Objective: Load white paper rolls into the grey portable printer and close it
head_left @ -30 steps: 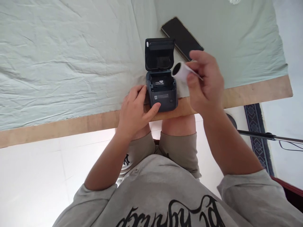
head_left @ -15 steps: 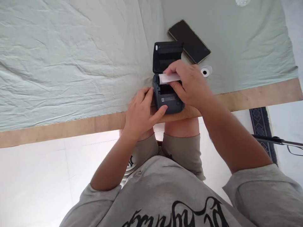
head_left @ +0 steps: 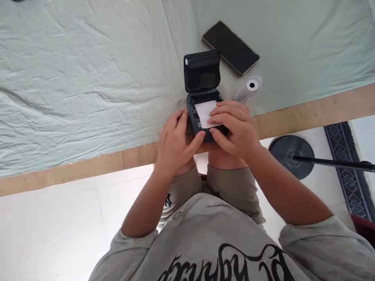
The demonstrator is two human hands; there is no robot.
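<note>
A small dark portable printer [head_left: 192,121] lies at the table's near edge with its lid [head_left: 202,72] raised and tilted back. White paper [head_left: 205,111] comes out of its open bay and lies over the front of the body. My left hand [head_left: 175,134] grips the printer's left side, fingers along the flank and thumb on the front corner. On the right, the fingers of my right hand [head_left: 236,125] press on the paper, and its thumb touches the printer's front. Those fingers hide the paper's right part. Behind that hand lies a second white paper roll [head_left: 246,90].
A black smartphone [head_left: 231,47] lies beyond the printer on the pale green cloth [head_left: 88,78]. The wooden table edge [head_left: 125,158] runs in front of me. Below to the right are a black round stand base [head_left: 290,156] with a pole and a patterned rug [head_left: 348,168].
The paper roll held over the bay is now down in the printer, with its paper drawn forward. My right hand has moved lower and toward me. My left hand stays on the printer.
</note>
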